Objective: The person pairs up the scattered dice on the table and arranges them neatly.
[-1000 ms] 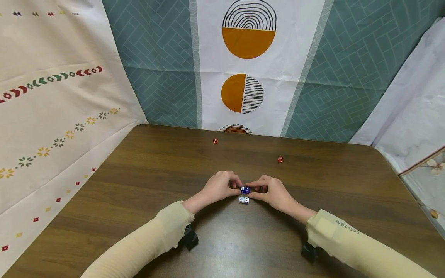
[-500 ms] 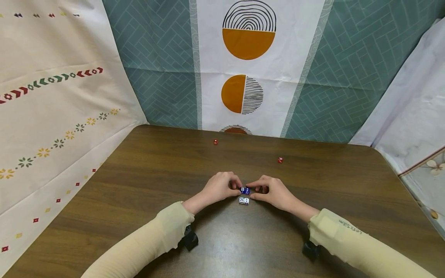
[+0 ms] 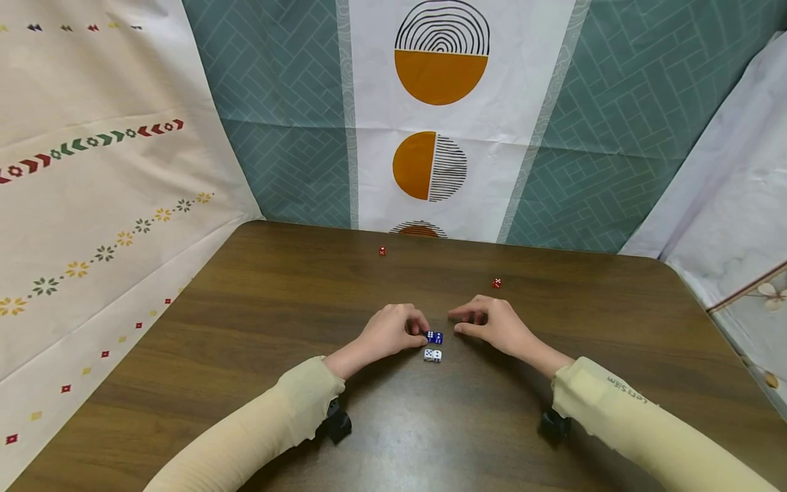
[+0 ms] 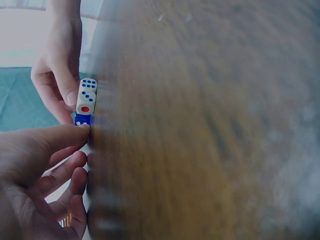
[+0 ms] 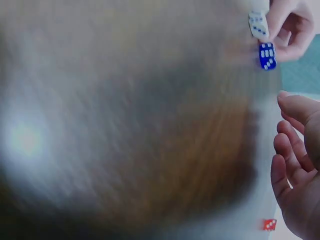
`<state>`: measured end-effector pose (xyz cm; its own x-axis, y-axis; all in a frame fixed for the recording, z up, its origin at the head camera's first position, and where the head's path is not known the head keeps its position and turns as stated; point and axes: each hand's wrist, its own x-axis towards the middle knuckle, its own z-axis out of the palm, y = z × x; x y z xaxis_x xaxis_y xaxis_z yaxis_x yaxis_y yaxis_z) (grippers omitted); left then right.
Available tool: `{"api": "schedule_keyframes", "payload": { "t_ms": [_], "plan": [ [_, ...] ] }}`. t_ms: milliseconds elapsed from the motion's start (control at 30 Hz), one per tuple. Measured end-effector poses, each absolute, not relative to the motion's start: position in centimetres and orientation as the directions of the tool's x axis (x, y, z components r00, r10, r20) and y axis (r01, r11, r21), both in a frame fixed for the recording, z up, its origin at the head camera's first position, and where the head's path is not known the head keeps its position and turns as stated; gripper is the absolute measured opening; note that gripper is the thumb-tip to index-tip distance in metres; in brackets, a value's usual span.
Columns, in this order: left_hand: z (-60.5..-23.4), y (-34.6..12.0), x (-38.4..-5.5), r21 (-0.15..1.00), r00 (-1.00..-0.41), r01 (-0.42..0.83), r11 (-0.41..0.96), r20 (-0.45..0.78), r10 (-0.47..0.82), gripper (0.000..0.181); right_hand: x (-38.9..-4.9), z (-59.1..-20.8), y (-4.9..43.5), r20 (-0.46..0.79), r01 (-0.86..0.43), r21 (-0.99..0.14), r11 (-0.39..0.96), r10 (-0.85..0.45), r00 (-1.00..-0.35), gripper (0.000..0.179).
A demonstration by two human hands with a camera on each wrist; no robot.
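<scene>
Two blue dice (image 3: 434, 337) stand side by side near the middle of the wooden table (image 3: 295, 273). My left hand (image 3: 393, 328) holds the left one, thumb and index finger at its sides; in the left wrist view the thumb tip covers part of that blue die (image 4: 82, 119). To the right of the pair, apart from it, my right hand (image 3: 492, 324) hovers with loosely bent fingers and nothing between them. Just in front of the blue pair lie two white dice (image 3: 433, 355), set side by side. One shows a red pip in the left wrist view.
Beyond my right hand lies a red die (image 3: 496, 283). Another red die (image 3: 382, 251) is farther back, near the table's rear edge. Patterned cloths (image 3: 289, 137) hang behind and beside the table. Each wrist carries a small black camera (image 3: 337, 421).
My right hand has let go of the blue dice and moved right and back, toward the nearer red die. My left hand and the blue and white dice stay in place.
</scene>
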<state>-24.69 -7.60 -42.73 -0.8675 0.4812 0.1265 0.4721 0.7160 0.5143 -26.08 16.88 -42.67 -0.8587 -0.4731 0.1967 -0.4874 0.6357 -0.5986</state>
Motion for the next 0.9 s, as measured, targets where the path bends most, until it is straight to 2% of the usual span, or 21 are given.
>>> {"api": "schedule_keyframes", "payload": {
  "t_ms": [467,900],
  "plan": [
    [-42.8,-7.6,-24.6,0.518,-0.870,0.466,0.717,0.123,0.477,0.010,-28.8,-41.7,19.6,0.360,-0.446,-0.512,0.734,-0.288,-0.887,0.032],
    [-42.5,-7.5,-24.6,0.526,-0.871,0.459,0.716,0.106,0.480,0.010,-30.0,-41.8,21.8,0.375,-0.383,-0.502,0.776,-0.204,-0.904,0.038]
  ]
}}
